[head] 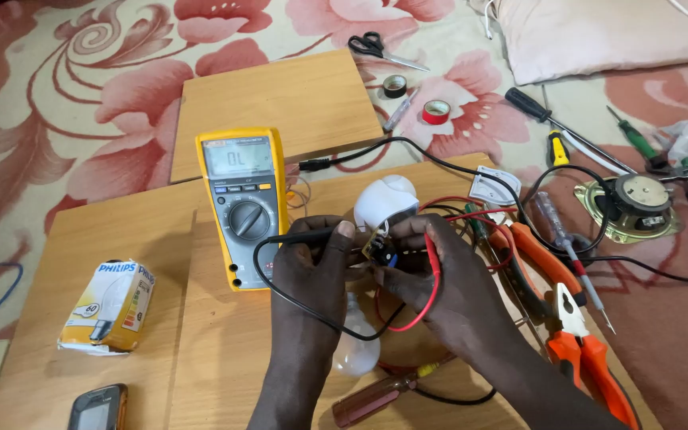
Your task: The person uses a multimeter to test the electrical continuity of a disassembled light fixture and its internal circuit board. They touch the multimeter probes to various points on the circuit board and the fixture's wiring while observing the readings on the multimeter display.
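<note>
My left hand [310, 269] pinches a black probe [304, 236] whose tip meets a small circuit board [377, 246] between my hands. Gripping the red probe lead [433, 271], my right hand [437, 280] presses it to the same board. The board sits at the base of a white bulb housing [384, 199]. A yellow multimeter [242, 205] with a lit display stands just left of my left hand, its black lead [312, 312] looping beneath my wrist. A white bulb dome [357, 354] lies under my forearms.
A bulb carton [111, 306] and a phone [98, 408] lie at left on the wooden boards [280, 99]. Orange pliers [571, 314], screwdrivers [564, 240], a speaker [637, 205], tape rolls [436, 111] and scissors [380, 49] lie right and behind. A brown-handled screwdriver [376, 398] rests near the front.
</note>
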